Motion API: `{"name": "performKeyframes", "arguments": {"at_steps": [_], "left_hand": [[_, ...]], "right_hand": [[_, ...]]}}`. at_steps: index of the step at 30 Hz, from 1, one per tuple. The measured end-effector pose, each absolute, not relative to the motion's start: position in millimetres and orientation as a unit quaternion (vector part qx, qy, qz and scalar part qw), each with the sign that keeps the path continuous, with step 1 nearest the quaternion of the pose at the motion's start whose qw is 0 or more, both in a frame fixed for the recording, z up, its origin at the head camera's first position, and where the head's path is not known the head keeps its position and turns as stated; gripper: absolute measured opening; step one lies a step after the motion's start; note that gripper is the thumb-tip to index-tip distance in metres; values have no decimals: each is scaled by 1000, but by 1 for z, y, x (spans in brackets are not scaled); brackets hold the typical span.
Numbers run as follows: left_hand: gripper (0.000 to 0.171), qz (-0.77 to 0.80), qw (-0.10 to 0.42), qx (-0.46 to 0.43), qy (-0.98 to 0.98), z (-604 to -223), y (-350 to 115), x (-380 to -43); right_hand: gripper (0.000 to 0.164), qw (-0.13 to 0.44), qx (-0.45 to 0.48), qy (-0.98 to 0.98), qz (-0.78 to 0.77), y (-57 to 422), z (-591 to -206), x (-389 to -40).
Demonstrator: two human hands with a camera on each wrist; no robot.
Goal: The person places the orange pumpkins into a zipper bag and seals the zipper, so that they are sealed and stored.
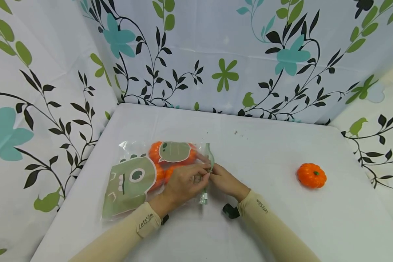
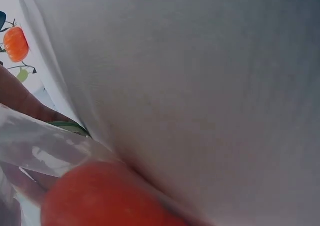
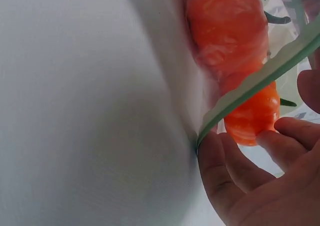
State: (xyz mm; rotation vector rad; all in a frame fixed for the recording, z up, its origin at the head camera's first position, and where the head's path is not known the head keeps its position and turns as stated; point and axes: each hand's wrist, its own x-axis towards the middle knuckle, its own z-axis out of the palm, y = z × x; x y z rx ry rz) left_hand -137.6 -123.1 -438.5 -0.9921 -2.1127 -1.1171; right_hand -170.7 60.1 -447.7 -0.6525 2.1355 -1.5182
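A clear zip bag (image 1: 126, 189) printed with a green dinosaur lies on the table, its green-edged mouth toward the right. Several small orange toy pumpkins (image 1: 155, 151) are inside it, partly hidden by the print. My left hand (image 1: 185, 180) pinches the bag's mouth with thumb and forefinger. Just across from it, my right hand (image 1: 227, 182) holds the same edge. In the right wrist view, the green zip strip (image 3: 255, 89) runs down to my right fingertips, with orange pumpkins (image 3: 227, 29) behind the film. A blurred pumpkin (image 2: 107, 198) fills the bottom of the left wrist view.
One loose orange pumpkin (image 1: 312, 175) with a green stem sits on the white table (image 1: 265, 145) at the right. A small black object (image 1: 230, 211) is beside my right wrist. Patterned curtains (image 1: 196, 47) hang at the back and sides.
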Motion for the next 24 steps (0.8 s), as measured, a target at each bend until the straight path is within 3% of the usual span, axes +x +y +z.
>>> {"name": "performKeyframes", "arguments": {"at_steps": [14, 24], "left_hand": [[6, -453, 245, -352, -782, -436, -129, -141], [5, -444, 238, -343, -793, -435, -132, -140]], "right_hand": [[45, 246, -248, 752, -559, 54, -446, -168], [50, 190, -244, 751, -583, 81, -439, -162]]}}
